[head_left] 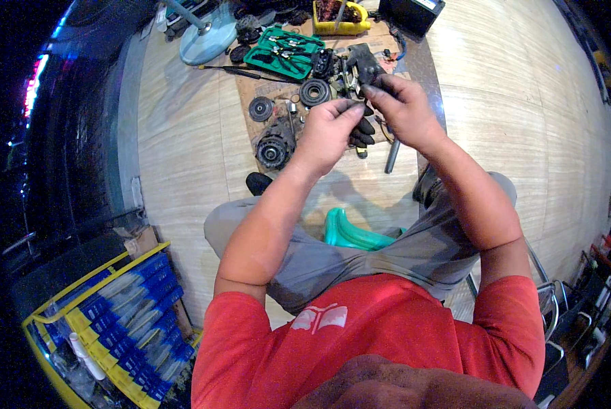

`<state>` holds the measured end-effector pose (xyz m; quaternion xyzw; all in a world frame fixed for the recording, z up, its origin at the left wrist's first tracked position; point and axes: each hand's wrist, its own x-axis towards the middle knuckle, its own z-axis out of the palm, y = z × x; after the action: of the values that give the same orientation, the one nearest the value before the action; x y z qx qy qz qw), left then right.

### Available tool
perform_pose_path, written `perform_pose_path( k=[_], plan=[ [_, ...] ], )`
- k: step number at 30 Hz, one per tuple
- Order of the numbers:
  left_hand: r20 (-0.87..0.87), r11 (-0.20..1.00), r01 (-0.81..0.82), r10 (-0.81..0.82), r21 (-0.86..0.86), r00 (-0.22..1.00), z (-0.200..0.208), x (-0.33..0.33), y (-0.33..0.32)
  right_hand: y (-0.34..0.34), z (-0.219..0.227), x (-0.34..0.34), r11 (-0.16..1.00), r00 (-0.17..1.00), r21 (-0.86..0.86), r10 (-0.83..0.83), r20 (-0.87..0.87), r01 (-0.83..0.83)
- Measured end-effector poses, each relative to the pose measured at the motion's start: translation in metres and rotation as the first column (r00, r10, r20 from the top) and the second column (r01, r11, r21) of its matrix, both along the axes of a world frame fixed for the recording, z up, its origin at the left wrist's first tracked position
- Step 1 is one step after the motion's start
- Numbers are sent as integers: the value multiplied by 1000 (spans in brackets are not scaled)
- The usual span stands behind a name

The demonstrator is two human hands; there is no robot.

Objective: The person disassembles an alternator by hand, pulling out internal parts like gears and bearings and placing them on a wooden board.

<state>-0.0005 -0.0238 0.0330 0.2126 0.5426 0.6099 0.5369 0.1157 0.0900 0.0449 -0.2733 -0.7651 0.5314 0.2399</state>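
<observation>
Maybe the small dark part was light and hard, best held by its ends; fingers of the left hand and right hand seemed to pinch it.

A pale tiled floor, brightly lit, with darkness along the left.

Beige and streaky, it catches a soft shine toward the right — while the far left is nearly black but for strips of pink and blue light. A yellow-framed rack stands at lower left, filled with blue rows, a white roll leaning there. At the top, a round pale-blue base carries a pole. Dim clutter lines the lower right.
</observation>
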Motion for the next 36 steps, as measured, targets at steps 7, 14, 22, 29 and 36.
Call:
perform_pose_path(
  k=[7, 14, 22, 29, 36],
  plan=[
    [5, 999, 38, -38, -35, 999, -12, -3, -2, 0, 3, 2, 1000, 994, -29, 12, 105, -9],
    [-225, 996, 6, -26, -89, 974, -5, 0, 1, 2, -5, 3, 996, 987, 89, -3, 161, -12],
    [-522, 994, -25, -33, -105, 852, 5, 7, 1, 3, -2, 2, 998, 990, 56, 31, 138, -39],
    [285, 996, 78, -88, 48, 955, 2, 2, -1, 8, 2, 6, 974, 991, -185, 131, -6, -130],
    [-593, 994, -40, -30, -104, 805, 11, 4, -2, -5, -6, 0, 989, 993, 147, -48, 111, 31]
  ],
)
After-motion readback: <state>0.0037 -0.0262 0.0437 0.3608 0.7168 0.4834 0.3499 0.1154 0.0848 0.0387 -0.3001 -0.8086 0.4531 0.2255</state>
